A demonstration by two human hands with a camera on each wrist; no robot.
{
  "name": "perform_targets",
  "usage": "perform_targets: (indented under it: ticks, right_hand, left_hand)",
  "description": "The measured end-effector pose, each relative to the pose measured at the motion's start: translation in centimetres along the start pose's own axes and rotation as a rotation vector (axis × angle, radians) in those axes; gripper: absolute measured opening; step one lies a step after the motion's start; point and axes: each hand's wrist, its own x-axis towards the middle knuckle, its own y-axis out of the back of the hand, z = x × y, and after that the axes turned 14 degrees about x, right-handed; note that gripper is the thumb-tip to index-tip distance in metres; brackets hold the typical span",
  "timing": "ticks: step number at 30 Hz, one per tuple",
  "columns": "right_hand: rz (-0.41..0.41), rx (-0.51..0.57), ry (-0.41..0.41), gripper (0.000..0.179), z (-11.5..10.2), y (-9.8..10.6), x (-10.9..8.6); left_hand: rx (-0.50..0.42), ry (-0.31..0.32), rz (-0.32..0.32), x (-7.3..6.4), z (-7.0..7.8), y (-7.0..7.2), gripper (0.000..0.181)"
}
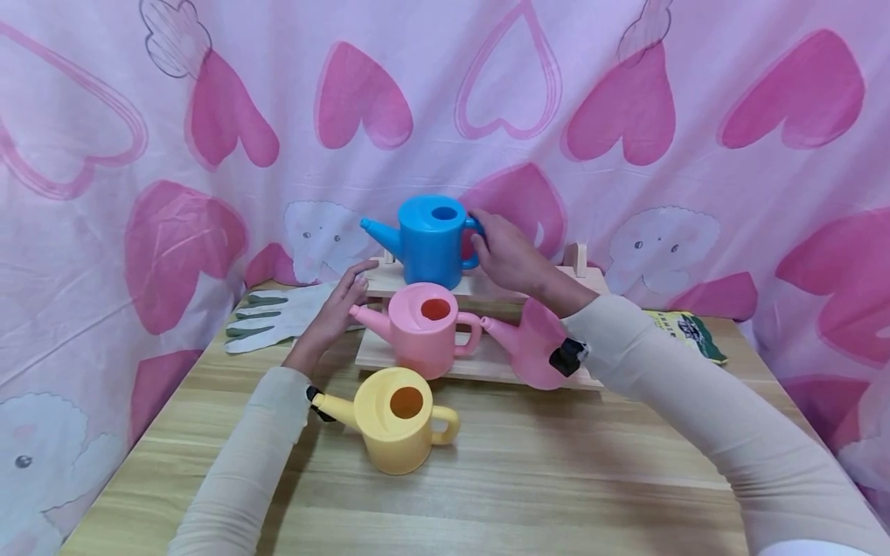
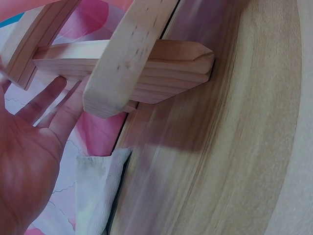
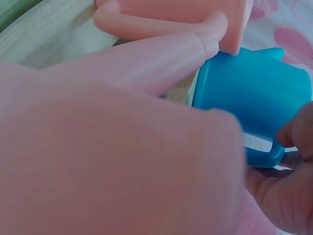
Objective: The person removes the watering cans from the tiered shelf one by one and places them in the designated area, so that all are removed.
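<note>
By its handle, my right hand [image 1: 506,251] grips a blue watering can [image 1: 433,245], spout to the left. The can stands at the upper board [image 1: 490,286] of a wooden two-tier rack; whether its base touches the board I cannot tell. My left hand [image 1: 338,309] is at the rack's left end, its fingers extended against the wood frame [image 2: 122,63] in the left wrist view. On the lower board are a light pink watering can [image 1: 417,347] and a darker pink one [image 1: 531,351], partly hidden by my right forearm. A yellow watering can [image 1: 389,440] stands on the table in front.
White-and-green gloves [image 1: 271,316] lie on the table left of the rack. A yellow-and-green packet [image 1: 688,333] lies at the right, partly behind my right sleeve. The wooden table [image 1: 528,479] extends toward me, and a pink heart-patterned curtain [image 1: 445,100] hangs behind.
</note>
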Motion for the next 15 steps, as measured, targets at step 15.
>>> perform_targets:
  ticks: [15]
  right_hand:
    - [0.042,-0.042,-0.069,0.034,-0.02,-0.31,-0.12]
  left_hand:
    - [0.013,-0.005,0.002,-0.33,0.24,-0.1,0.058]
